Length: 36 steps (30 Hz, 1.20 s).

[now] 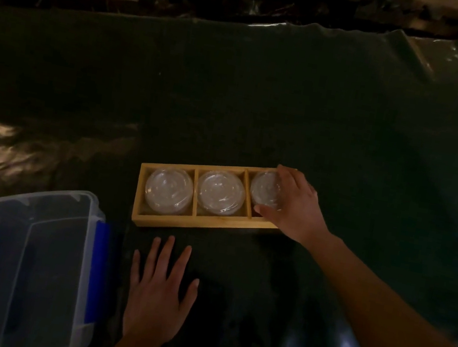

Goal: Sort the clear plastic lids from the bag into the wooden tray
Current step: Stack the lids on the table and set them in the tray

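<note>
The right hand (292, 205) is curled around a small stack of clear lids (265, 193) in the tray's end slot, at about 3 o'clock in the wooden tray (183, 223). The thumb is on the near side and the fingers wrap the far side, so it has hold of them. The left hand (156, 291) lies flat and wide open on the dark cloth (263, 103) at 6 o'clock from the tray. It holds nothing.

The other 2 slots each hold a bigger stack of lids (169, 187) and (221, 191).

What could go wrong? The lids are thin and slippery. If the hand lets go while the stack leans, it may slide crooked against the wall. Lifting the hand fast could drag the top lid out.

A clear box with blue clips (25, 260) sits at 8 o'clock. Nothing blocks the tray. I cannot see the bag for sure.
</note>
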Tool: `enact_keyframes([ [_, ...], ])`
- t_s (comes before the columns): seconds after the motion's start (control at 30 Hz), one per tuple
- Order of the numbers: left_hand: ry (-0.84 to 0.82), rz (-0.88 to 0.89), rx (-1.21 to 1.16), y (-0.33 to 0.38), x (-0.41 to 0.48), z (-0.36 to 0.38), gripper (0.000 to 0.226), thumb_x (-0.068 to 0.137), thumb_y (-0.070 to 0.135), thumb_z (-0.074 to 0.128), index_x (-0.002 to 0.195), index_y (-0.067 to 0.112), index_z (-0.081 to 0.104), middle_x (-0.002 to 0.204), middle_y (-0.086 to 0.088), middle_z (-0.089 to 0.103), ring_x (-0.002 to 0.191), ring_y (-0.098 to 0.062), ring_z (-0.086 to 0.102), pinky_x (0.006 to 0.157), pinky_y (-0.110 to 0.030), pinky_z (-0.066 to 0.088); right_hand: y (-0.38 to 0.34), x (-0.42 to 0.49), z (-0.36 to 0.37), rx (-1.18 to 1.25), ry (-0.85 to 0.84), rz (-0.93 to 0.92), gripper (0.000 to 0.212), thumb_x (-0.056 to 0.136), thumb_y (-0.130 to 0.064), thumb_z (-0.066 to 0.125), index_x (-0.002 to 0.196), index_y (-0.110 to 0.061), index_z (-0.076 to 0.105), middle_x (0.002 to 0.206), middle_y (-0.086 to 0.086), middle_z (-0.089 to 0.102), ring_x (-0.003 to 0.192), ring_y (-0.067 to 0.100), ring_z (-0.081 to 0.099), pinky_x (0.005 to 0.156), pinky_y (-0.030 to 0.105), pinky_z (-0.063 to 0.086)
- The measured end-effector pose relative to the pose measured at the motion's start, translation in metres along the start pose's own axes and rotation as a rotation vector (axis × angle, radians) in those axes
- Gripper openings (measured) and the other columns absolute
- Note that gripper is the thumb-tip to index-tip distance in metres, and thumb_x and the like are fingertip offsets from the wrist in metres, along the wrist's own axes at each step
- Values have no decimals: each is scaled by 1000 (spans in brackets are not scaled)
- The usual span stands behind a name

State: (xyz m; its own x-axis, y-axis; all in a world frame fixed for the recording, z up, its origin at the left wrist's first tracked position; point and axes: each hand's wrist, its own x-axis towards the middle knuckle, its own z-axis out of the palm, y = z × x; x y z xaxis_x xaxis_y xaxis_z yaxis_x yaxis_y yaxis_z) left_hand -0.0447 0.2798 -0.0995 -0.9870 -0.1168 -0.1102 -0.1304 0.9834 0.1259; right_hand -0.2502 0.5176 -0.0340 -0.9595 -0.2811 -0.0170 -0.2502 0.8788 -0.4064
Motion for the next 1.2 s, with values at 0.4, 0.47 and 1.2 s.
enact_keyframes([
  [0.4,-8,-9,-5,3,-2,-7,66,91,62,37,145,28,54,157,-12,47,148,-35,37,115,-67,31,1,-1,-7,-55,-45,56,105,60,-65,77,148,-36,27,156,-2,27,139,27,25,108,53,29],
  [0.47,-4,-5,-1,3,-2,-8,66,91,62,37,144,28,55,157,-12,48,148,-36,38,115,-67,32,1,-3,-11,-33,-47,53,108,60,-66,77,150,-35,25,156,-2,28,139,27,26,108,52,29],
  [1.2,-32,-8,-5,4,-2,-13,67,92,62,34,145,27,54,157,-13,48,148,-36,38,115,-66,31,-10,-8,-13,47,-6,62,63,69,-44,84,126,-34,58,144,-4,39,132,23,38,108,45,37],
])
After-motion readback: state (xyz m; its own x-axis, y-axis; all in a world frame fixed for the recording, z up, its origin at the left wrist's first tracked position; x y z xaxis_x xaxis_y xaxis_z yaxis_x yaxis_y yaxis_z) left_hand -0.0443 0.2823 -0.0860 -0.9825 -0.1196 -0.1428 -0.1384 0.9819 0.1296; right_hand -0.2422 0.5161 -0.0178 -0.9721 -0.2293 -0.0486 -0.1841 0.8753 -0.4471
